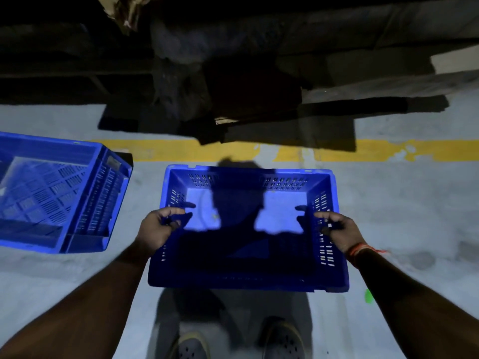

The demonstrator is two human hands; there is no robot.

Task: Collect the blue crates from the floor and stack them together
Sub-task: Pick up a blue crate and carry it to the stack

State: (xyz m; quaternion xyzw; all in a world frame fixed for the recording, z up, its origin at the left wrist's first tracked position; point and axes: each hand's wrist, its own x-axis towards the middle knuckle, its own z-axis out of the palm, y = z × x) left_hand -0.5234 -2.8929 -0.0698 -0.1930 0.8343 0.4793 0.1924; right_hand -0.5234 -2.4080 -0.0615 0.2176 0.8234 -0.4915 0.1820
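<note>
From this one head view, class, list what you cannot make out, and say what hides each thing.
1. Second crate: its left part is cut off by the frame's left edge.
2. Held crate: much of its floor is darkened by the person's shadow.
3. Dark pile beyond the yellow line: too dim to identify.
4. Shoes: cut off by the bottom edge.
5. Left hand and right hand: fingertips hidden by the crate's walls.

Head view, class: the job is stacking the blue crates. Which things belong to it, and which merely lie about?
Part of the job:
held crate
left hand
right hand
second crate

Lying about:
yellow floor line
dark cardboard pile
green spot
</note>
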